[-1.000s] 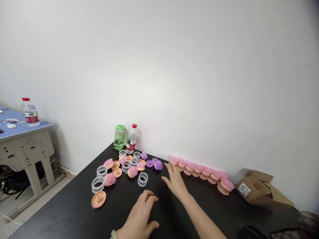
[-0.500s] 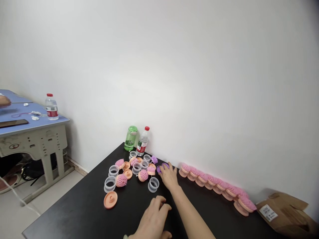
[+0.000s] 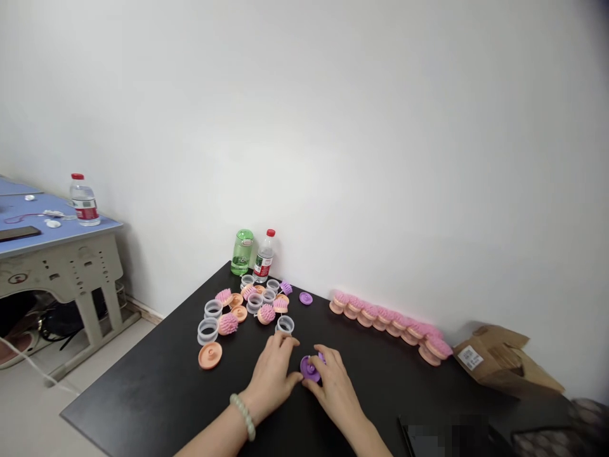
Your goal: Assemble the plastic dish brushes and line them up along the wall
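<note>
My right hand (image 3: 335,395) has drawn a round purple brush part (image 3: 309,369) in against its fingers, close to the table top. My left hand (image 3: 273,376), with a beaded bracelet on its wrist, is cupped beside it, and its thumb reaches the purple part's edge. A clear plastic ring (image 3: 285,325) stands just beyond my left fingertips. Farther left lie several more rings, an orange base (image 3: 210,355) and pink bristle heads (image 3: 228,324). A flat purple disc (image 3: 306,298) lies alone towards the wall.
A row of pink-and-orange brushes (image 3: 387,324) runs along the wall on the black table (image 3: 143,397). A green bottle (image 3: 242,252) and water bottle (image 3: 264,257) stand in the corner. A cardboard box (image 3: 499,362) lies right. A blue-topped desk (image 3: 52,238) stands left.
My right hand has come back from the wall with a purple part. My left hand has moved right to meet it. The view has also shifted slightly.
</note>
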Demonstrator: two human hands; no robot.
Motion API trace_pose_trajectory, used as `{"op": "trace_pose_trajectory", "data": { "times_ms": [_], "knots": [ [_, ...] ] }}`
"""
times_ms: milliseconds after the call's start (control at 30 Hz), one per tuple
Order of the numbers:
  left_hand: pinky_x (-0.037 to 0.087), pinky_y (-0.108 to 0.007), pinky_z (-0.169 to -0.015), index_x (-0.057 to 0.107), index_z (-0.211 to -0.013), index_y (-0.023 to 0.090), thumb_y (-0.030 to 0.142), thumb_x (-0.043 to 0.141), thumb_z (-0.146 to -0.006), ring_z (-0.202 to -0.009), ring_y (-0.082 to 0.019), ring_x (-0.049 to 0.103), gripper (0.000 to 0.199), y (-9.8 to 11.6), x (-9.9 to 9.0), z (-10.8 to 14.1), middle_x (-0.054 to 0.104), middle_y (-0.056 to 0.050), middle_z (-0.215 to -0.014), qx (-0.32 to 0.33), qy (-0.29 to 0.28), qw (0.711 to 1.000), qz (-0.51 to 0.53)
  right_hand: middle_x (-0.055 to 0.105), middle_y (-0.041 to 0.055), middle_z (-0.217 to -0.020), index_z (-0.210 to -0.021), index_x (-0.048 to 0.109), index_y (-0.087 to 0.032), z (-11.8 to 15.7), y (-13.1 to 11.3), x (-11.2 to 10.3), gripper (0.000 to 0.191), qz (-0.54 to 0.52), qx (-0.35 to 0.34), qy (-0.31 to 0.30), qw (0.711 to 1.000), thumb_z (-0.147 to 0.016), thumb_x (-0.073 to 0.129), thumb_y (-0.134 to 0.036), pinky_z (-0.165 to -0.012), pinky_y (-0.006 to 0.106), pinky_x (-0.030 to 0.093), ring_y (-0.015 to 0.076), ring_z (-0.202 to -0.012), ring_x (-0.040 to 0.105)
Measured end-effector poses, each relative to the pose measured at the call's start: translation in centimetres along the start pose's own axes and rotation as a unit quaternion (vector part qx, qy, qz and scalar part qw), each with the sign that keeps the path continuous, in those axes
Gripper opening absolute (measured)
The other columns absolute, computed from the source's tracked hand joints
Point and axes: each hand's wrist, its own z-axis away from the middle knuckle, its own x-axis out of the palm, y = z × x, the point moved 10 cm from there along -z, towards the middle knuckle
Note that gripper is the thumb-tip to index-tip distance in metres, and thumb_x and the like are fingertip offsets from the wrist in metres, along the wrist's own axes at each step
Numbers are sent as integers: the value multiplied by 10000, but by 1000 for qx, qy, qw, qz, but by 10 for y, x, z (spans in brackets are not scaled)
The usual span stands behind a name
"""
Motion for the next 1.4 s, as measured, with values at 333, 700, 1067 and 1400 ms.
{"op": "trace_pose_trajectory", "data": {
  "times_ms": [333, 700, 1067, 1400],
  "knots": [
    [504, -324, -848, 629, -1111, 216, 88, 649, -676, -1002, -210, 596, 454, -11, 28, 3, 599, -43, -1118, -3, -148, 988, 39, 597, 66, -1339, -1280, 582, -280, 46, 2, -19, 573, -220, 67, -30, 973, -741, 565, -87, -1087, 446, 429, 263, -1275, 534],
    [455, -408, -930, 643, -1101, 198, 157, 864, -589, -1060, -287, 555, 560, -1, 34, 5, 617, -69, -1139, 11, -151, 983, -104, 717, 51, -1137, -1127, 680, -255, 47, 26, -24, 411, -290, 113, 50, 949, -717, 654, -235, -894, 374, 556, 260, -1033, 689],
    [350, -516, -1103, 498, -1311, 195, 89, 582, -848, -1345, -324, 389, 483, -18, -11, -22, 442, -136, -1449, 33, 91, 990, -106, 678, 74, -1161, -1173, 667, -248, 50, 35, -18, 389, -232, 107, 79, 964, -790, 621, -297, -933, 389, 541, 273, -1076, 666],
    [501, -374, -829, 519, -842, 194, 91, 629, -772, -892, -210, 555, 167, -18, -1, -26, 532, -31, -955, 24, 63, 994, -81, 688, 66, -1129, -1174, 597, -255, 54, 41, -34, 419, -257, 132, 159, 944, -767, 656, -333, -909, 429, 558, 284, -1033, 679]
  ]
}}
